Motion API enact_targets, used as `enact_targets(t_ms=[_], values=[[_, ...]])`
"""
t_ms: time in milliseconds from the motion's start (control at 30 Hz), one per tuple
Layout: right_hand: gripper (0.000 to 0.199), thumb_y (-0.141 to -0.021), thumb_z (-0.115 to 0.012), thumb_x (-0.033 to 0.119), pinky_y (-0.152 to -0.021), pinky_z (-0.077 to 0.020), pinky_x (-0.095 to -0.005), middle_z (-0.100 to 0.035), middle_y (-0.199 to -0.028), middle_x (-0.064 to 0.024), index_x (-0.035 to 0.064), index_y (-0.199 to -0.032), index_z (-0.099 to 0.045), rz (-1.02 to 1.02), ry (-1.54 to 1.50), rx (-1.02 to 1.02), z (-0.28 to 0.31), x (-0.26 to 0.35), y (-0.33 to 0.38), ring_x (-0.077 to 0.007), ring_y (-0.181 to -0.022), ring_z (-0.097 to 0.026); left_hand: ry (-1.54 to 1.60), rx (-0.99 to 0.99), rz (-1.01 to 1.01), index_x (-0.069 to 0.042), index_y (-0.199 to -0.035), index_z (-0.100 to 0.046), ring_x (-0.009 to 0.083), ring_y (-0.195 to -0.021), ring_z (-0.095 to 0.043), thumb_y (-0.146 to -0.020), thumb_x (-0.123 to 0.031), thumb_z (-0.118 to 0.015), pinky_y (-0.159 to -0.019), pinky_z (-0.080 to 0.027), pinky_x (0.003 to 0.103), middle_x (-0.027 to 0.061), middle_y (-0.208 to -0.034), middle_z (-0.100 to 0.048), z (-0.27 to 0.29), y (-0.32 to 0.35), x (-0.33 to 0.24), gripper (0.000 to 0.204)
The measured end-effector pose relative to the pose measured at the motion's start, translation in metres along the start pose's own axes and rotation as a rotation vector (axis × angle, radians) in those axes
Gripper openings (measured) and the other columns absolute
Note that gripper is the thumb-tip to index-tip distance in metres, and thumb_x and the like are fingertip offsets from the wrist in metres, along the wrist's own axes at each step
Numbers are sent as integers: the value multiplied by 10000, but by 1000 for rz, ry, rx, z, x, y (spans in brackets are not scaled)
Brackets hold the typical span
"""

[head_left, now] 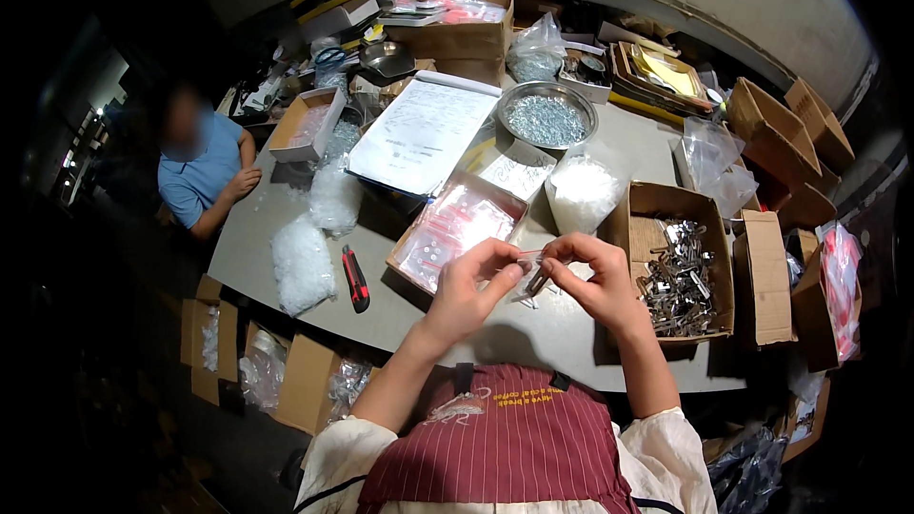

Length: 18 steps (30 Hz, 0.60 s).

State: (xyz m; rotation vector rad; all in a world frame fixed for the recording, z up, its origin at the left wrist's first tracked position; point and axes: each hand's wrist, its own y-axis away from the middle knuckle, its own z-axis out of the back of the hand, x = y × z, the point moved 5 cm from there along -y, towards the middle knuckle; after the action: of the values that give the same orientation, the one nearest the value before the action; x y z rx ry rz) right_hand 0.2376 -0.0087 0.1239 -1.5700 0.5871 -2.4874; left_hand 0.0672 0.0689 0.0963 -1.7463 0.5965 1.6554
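Observation:
My left hand [468, 287] pinches a small clear zip bag [524, 291] above the table's near edge. Thumb and fingers of my right hand [602, 281] close at the same bag, on what looks like a small metal piece [538, 280]; its exact shape is too small to tell. Just beyond my left hand sits an open carton [388, 258] of clear zip bags [447, 236] with red strips. Beside my right hand stands a cardboard box [725, 297] heaped with shiny metal fittings [680, 278].
A red-and-black utility knife [355, 279] and bags of white plastic parts [303, 265] lie to the left. Farther back are a clipboard [419, 131], a metal bowl of small hardware [546, 120] and a white-filled bag [583, 194]. A person in blue [203, 171] sits at the far left.

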Motion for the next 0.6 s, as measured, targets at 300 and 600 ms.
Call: enact_targets(t_ms=[300,600], values=[[199,-935,-706,100,-765,-540,-287,-675,-983,-95,-25,-1062,-618,66,5,-11,-19,3,5,-149,-891,-670,-568,-194,-247,-12,-909,-640,179,-718,-693,-900,-38,-633,-651,-519,300,108,-804,-701,0,8,-37,28],[109,-901,-676,89,-731,-484,-369,-610,-837,-110,12,-937,-608,162,198,47,-28,6,3,-263,-773,-602,-524,-187,-281,-9,-884,-654,178,-700,-689,-859,-43,-675,-640,-508,301,100,-766,-688,-1,8,-30,47]])
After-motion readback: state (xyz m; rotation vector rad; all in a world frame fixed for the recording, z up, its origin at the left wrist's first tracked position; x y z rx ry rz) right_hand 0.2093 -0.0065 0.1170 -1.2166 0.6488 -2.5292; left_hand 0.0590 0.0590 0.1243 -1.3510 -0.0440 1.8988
